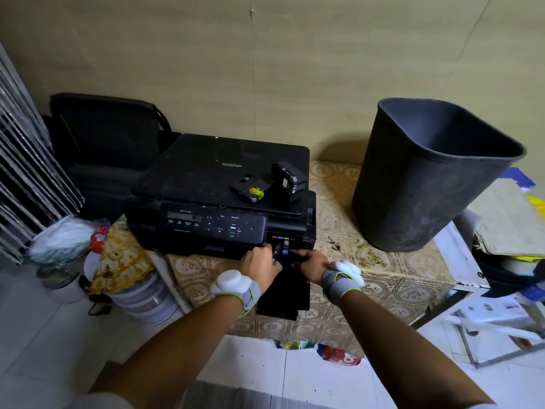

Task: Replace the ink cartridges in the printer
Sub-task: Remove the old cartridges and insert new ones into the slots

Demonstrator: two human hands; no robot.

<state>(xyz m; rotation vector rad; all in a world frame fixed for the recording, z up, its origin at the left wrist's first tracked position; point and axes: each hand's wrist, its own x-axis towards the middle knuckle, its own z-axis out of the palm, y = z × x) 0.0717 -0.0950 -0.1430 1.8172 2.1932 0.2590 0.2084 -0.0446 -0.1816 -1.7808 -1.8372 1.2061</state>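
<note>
While both my hands crowd the cartridge bay (283, 242) at the printer's (218, 202) lower right corner, I can see the job's things split between two spots. My left hand (259, 264) has its fingers curled around a slim black cartridge (276, 252) standing on edge at the slot mouth; it looks pinched, though the fingertips themselves are hidden behind the knuckles. My right hand (312, 265) sits just beside it, fingers folded onto something dark at the bay's front, and I cannot tell what exactly they hold.

Up on the printer lid rest two more cartridges, one lying flat with a yellow label (250, 188), one bulkier black one (287, 181) standing upright, close together near the right edge.

My read on handling: these are light, rigid plastic shells, smooth-sided and a bit slippery, so I would grip them by the narrow flat faces, thumb against forefinger, and keep clear of the ink port end. Pushing straight, not twisting, should matter, since the latch tabs look thin. The table (368, 278) beneath is cloth-covered, and a dark bin (418, 184) stands well apart to the right.
</note>
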